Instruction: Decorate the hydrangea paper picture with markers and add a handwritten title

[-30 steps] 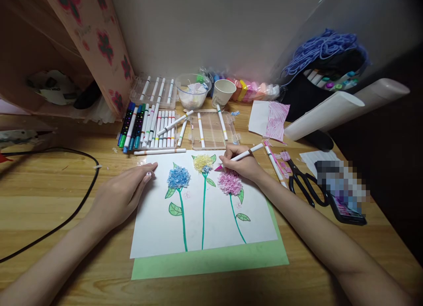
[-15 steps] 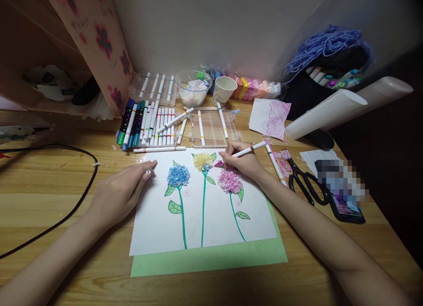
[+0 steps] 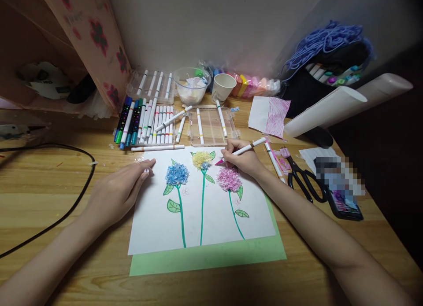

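A white sheet point(image 3: 211, 213) with three drawn flowers lies on green paper point(image 3: 211, 259) on the wooden desk. The flower heads are blue point(image 3: 177, 174), yellow point(image 3: 202, 159) and pink point(image 3: 228, 179). My right hand point(image 3: 243, 158) grips a white marker point(image 3: 246, 149), its pink tip on the sheet between the yellow and pink flowers. My left hand point(image 3: 120, 191) rests flat, palm down, on the sheet's upper left edge, fingers together, holding nothing.
Rows of markers point(image 3: 148, 121) and a clear tray point(image 3: 213, 127) lie behind the sheet, with a plastic bowl point(image 3: 191, 86) and paper cup point(image 3: 223, 86). Black scissors point(image 3: 302, 180) and a phone point(image 3: 342, 200) sit at right. A black cable point(image 3: 66, 182) loops at left.
The view has drifted slightly, so everything sits a little higher in frame. My right hand has shifted the marker tip a little beside the pink flower. My left hand stays put.
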A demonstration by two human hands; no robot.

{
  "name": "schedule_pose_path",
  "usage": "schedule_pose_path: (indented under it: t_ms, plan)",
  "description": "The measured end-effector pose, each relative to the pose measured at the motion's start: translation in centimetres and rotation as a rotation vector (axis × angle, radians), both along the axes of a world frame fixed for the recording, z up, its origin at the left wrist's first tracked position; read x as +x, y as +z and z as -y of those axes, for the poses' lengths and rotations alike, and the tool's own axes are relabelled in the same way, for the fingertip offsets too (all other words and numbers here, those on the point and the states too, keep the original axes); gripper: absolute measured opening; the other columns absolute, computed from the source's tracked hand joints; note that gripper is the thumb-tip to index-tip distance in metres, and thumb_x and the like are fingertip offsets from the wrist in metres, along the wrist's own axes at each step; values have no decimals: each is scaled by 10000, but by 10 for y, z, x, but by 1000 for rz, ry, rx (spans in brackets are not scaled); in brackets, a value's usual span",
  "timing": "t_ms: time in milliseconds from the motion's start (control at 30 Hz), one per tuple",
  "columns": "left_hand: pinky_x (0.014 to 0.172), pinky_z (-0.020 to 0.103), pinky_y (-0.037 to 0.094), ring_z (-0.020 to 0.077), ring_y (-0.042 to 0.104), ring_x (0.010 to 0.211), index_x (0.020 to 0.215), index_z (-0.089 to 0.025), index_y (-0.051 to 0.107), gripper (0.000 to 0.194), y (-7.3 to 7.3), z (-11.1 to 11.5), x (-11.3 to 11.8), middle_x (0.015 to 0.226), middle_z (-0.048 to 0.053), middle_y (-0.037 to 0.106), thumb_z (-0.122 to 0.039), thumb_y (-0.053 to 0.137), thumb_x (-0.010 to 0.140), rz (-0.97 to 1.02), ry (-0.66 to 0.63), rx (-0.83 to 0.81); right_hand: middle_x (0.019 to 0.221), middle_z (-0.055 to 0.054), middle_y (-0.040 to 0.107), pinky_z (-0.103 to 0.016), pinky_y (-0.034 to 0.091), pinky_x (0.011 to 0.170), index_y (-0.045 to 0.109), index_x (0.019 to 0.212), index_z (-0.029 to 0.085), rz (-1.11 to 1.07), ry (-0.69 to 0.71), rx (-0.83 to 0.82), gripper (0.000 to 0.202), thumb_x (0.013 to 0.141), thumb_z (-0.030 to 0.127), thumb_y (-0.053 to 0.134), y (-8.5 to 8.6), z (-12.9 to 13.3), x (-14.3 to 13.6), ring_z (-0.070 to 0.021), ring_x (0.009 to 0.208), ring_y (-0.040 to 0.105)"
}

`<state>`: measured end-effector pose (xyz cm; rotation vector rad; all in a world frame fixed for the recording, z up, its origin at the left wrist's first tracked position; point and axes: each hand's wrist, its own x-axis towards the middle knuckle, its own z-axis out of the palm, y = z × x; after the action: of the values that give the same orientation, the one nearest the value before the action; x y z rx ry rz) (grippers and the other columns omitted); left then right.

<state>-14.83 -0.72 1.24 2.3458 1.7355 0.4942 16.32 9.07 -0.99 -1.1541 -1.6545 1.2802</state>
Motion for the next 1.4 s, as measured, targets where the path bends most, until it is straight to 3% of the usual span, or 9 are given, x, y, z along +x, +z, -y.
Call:
schedule_pose_path:
  t_ms: [533,1100,1400]
  plan:
    - [868,397,500,238,625,1025,1234,-281,523,391,2,0,1,1160,0,645,-406,284,950,17,-6,-20,408,68,464,-207,315,355,376,556,218,42,-42,4,269,737,189,573,2,1,-1,-83,340,439]
    - [904,346,464,212,611,1050,1253,-234,516,404,3,1,1,1162,24,645,-386,283,960,-5,2,-42,438,78,423,-200,301,364,360,510,205,22,-29,41,273,674,101,553,3,0,0,-70,362,434]
    - [895,353,475,209,620,1032,1244,-232,526,395,1,0,1,1151,23,652,-381,296,959,-10,-5,-14,437,70,460,-204,319,377,403,530,199,58,-6,36,278,733,178,591,3,1,0,-81,370,469]
